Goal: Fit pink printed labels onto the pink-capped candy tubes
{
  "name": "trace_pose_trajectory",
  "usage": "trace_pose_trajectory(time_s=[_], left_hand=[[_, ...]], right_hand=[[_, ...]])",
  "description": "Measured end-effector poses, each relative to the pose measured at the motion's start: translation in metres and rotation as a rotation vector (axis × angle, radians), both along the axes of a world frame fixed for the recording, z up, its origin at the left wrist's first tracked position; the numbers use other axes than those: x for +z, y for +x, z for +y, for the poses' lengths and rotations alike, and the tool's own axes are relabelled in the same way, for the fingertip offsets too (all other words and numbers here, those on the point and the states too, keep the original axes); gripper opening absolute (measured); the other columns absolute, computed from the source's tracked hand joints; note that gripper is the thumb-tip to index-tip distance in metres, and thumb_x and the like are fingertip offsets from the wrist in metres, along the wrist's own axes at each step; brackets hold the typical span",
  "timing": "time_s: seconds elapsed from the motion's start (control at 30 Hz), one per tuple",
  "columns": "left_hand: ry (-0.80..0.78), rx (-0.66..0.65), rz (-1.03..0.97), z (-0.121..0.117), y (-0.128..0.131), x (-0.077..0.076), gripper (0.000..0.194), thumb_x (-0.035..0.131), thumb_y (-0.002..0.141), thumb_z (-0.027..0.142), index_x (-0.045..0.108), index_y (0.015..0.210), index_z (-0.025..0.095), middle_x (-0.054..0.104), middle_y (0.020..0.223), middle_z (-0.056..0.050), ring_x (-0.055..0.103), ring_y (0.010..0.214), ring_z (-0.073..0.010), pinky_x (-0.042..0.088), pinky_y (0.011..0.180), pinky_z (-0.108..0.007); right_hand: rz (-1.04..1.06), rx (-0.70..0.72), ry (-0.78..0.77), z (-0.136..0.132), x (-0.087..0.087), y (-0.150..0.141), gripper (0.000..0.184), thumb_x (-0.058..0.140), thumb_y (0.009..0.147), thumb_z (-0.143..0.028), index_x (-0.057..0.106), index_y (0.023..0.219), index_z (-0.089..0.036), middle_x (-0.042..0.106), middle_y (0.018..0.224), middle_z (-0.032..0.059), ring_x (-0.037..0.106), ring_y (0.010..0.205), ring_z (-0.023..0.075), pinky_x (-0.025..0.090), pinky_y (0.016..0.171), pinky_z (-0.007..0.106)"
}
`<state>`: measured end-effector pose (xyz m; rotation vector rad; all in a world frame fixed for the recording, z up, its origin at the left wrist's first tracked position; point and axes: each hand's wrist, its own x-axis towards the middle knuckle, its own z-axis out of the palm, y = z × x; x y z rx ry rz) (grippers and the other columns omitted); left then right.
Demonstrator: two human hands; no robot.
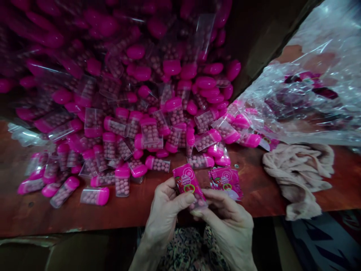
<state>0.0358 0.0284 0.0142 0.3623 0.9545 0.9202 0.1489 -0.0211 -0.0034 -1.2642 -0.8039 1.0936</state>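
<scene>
Near the table's front edge, my left hand (166,205) and my right hand (228,216) together hold one small clear candy box (198,203) with pinkish balls inside. A printed pink label sleeve (186,178) covers its upper part. My left thumb presses on the front of the sleeve, and my right fingers pinch the lower right end of the box. Just beyond my right hand lie several more pink label sleeves (225,180) on the table. The cap of the held box is not visible.
A large heap of pink-capped candy boxes (149,131) spills over the reddish table (113,220) from a dark container (259,49). At the right, clear plastic wrap (307,109) lies behind a crumpled beige cloth (299,173). Single boxes (94,195) lie near the front left.
</scene>
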Motion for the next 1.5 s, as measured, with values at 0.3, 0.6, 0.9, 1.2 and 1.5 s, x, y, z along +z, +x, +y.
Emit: trace_pose_trajectory(time_s=[0.3, 0.6, 0.9, 1.2, 1.5], left_hand=[[0.066, 0.019, 0.011, -0.005, -0.001, -0.001, 0.023, 0.081, 0.061, 0.014, 0.074, 0.084, 0.017, 0.073, 0.072, -0.001, 0.062, 0.063, -0.0096, 0.050, 0.064, -0.019], [0.095, 0.013, 0.022, -0.005, -0.001, 0.003, 0.025, 0.079, 0.064, 0.012, 0.074, 0.087, 0.019, 0.074, 0.076, 0.000, 0.063, 0.067, -0.0090, 0.050, 0.065, -0.018], [0.040, 0.012, 0.046, -0.006, -0.003, 0.006, 0.025, 0.081, 0.059, 0.013, 0.074, 0.082, 0.017, 0.072, 0.071, 0.000, 0.061, 0.061, -0.0088, 0.050, 0.062, -0.019], [0.050, 0.156, 0.138, -0.004, -0.014, 0.001, 0.036, 0.081, 0.058, 0.015, 0.069, 0.093, 0.016, 0.072, 0.074, -0.001, 0.063, 0.067, -0.0111, 0.051, 0.067, -0.020], [0.103, 0.155, 0.253, -0.012, -0.028, 0.005, 0.024, 0.079, 0.054, 0.014, 0.069, 0.076, 0.015, 0.072, 0.075, -0.002, 0.065, 0.069, -0.0134, 0.052, 0.067, -0.021]], right_hand=[[-0.144, -0.027, 0.010, 0.000, -0.005, 0.002, 0.025, 0.076, 0.069, -0.015, 0.071, 0.092, -0.023, 0.073, 0.073, -0.0004, 0.070, 0.059, 0.0139, 0.060, 0.057, 0.019], [-0.149, -0.047, 0.022, 0.001, -0.005, 0.001, 0.020, 0.076, 0.069, -0.016, 0.072, 0.088, -0.024, 0.072, 0.069, -0.0011, 0.067, 0.053, 0.0127, 0.059, 0.053, 0.018], [-0.163, -0.054, 0.004, -0.003, -0.005, 0.000, 0.022, 0.078, 0.068, -0.017, 0.072, 0.088, -0.024, 0.072, 0.068, -0.0010, 0.067, 0.053, 0.0124, 0.058, 0.052, 0.017], [-0.231, 0.064, 0.097, 0.003, -0.004, -0.001, 0.032, 0.073, 0.075, -0.019, 0.068, 0.105, -0.028, 0.068, 0.068, -0.0034, 0.064, 0.056, 0.0095, 0.055, 0.054, 0.016], [-0.461, 0.146, 0.142, 0.006, -0.002, -0.001, 0.014, 0.066, 0.080, -0.016, 0.070, 0.091, -0.021, 0.064, 0.058, -0.0039, 0.057, 0.043, 0.0077, 0.047, 0.042, 0.015]])
